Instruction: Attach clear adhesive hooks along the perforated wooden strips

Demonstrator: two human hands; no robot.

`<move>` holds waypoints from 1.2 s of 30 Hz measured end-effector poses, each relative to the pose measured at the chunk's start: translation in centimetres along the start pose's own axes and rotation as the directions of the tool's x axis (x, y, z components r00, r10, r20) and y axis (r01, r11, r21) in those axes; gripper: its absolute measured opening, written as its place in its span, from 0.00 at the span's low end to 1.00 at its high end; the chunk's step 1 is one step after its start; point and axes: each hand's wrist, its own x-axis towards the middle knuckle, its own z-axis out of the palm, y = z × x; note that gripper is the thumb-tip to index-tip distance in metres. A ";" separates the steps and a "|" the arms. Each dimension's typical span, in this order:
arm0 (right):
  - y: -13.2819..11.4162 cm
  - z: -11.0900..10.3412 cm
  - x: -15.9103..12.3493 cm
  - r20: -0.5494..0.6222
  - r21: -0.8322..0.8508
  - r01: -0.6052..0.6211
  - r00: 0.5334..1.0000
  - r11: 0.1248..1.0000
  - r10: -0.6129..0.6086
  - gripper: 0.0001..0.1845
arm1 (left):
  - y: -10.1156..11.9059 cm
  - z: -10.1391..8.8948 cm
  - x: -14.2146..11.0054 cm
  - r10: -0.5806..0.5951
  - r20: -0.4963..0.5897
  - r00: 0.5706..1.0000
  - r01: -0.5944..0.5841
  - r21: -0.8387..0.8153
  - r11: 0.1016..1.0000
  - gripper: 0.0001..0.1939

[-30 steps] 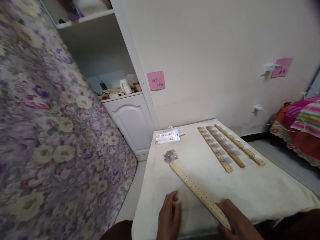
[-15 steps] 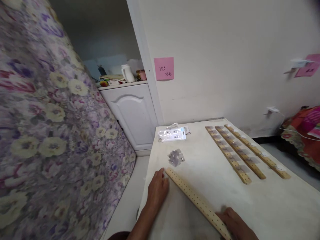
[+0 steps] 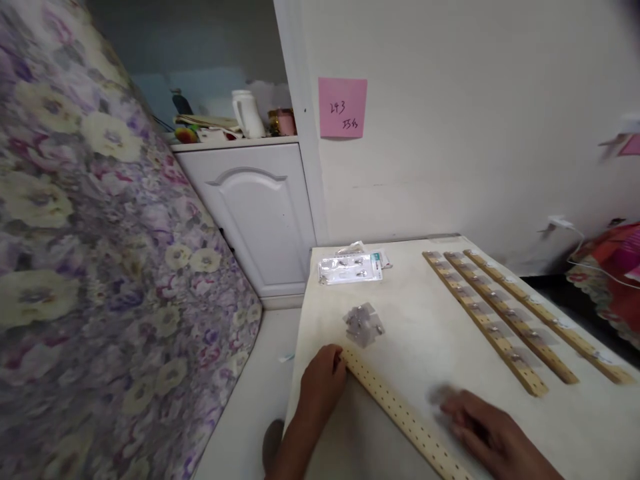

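A: And the left side is filled by a purple-and-cream floral fabric curtain [image 3: 100,267]!
B: Beside it, a white arched-panel cabinet door [image 3: 257,227] is topped by a white ledge [image 3: 270,141], pale smooth floor [image 3: 260,360] being exposed below.
A: The plain off-white wall [image 3: 450,120] is marked by a pink square paper note [image 3: 343,108]!
B: Far right, a red floral-bordered cloth [image 3: 605,267] is glimpsed!

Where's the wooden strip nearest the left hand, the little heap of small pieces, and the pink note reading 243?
Wooden strip [image 3: 399,410]: head view, middle of its hole-dotted face.
Heap of small pieces [image 3: 364,325]: head view, its middle.
Pink note [image 3: 343,108]: head view, centre of its written side.
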 end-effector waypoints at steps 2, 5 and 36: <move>-1.4 0.6 3.9 -0.028 -0.056 0.092 0.995 0.994 -0.094 0.12 | 0.0 0.0 -0.1 -0.010 0.016 1.000 0.010 -0.002 1.000 0.12; -2.9 2.7 8.9 -0.084 -0.089 0.199 0.975 0.976 -0.206 0.11 | 0.0 0.0 -0.2 -0.018 0.029 0.999 0.018 -0.001 1.000 0.12; -2.8 5.9 15.0 -0.133 0.013 0.183 0.975 0.983 -0.180 0.08 | 1.1 1.6 2.8 0.122 -0.205 0.971 -0.168 -0.227 0.959 0.08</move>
